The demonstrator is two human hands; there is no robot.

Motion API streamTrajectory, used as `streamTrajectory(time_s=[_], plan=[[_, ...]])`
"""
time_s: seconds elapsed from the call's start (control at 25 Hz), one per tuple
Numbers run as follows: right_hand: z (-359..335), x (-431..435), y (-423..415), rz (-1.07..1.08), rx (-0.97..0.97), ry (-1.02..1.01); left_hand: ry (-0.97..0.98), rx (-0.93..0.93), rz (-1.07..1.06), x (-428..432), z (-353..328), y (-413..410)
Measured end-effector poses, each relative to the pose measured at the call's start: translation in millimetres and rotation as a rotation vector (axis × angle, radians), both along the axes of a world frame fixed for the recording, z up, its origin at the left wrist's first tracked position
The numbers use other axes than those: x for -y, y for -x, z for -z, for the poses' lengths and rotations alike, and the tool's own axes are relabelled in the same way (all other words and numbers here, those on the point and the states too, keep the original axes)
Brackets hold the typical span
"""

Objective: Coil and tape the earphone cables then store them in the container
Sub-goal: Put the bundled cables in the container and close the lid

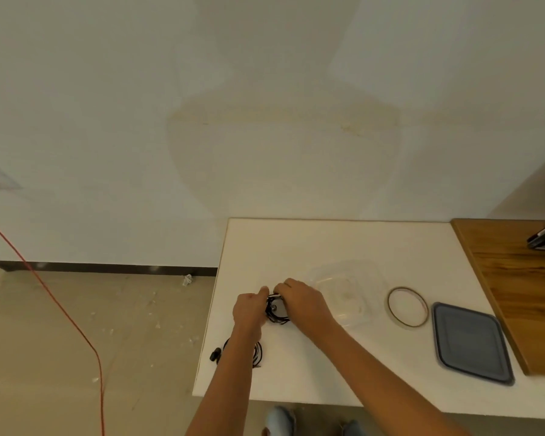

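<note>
**Two hands holding a coiled earphone cable above the worktop**

Head view. The left hand (pixel 249 309) and the right hand (pixel 302 302) meet over the white worktop (pixel 328 240), both closed on a black coiled earphone cable (pixel 276 312) held between them. The left fingers (pixel 264 291) are curled and pinch the coil's left edge. The right fingers (pixel 282 286) curl over its top. A second earphone cable (pixel 258 354) lies loosely looped on the worktop near the front edge, partly hidden under the left forearm. The clear container (pixel 346 291) stands open just to the right of the right hand. Further right lie a tape roll (pixel 407 306), flat on the worktop, and then a grey lid (pixel 471 341), apart from the container. A wooden surface (pixel 516 294) adjoins the worktop on the right. An orange cord (pixel 60 303) runs across the floor at left.
</note>
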State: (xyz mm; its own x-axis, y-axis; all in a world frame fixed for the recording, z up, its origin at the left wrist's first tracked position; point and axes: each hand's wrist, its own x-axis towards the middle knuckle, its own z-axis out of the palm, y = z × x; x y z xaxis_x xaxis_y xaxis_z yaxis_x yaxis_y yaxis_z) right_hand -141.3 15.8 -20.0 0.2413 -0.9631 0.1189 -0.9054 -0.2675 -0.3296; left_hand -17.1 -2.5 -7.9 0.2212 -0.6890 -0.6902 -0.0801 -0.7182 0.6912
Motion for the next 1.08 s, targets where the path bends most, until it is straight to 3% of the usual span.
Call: streamTrajectory(time_s=[0.12,0.32,0.4,0.48,0.6,0.72,0.84,1.08], plan=[[23,-45,-5,-0.012,0.09,0.086,0.039,0.083,0.111,-6,5,1],[47,-74,-1,-0.06,0.128,-0.065,0.179,0.343,0.412,-13,8,1],[37,-74,1,0.014,0.364,-0.207,0.219,0.38,0.532,-16,8,-2],[22,-69,4,0.159,0.574,-0.219,0.265,0.363,0.595,-22,6,-7],[-8,-56,8,0.239,0.581,-0.103,0.328,0.246,0.636,-31,-9,-13],[-41,-44,23,0.13,0.546,-0.27,0.37,0.088,0.628,-35,-35,-14],[-65,-43,39,0.113,0.878,-0.502,0.32,-0.208,0.435,-32,-61,-8],[-74,-51,74,0.461,1.417,-0.5,0.158,-0.544,0.269,-26,-71,31]])
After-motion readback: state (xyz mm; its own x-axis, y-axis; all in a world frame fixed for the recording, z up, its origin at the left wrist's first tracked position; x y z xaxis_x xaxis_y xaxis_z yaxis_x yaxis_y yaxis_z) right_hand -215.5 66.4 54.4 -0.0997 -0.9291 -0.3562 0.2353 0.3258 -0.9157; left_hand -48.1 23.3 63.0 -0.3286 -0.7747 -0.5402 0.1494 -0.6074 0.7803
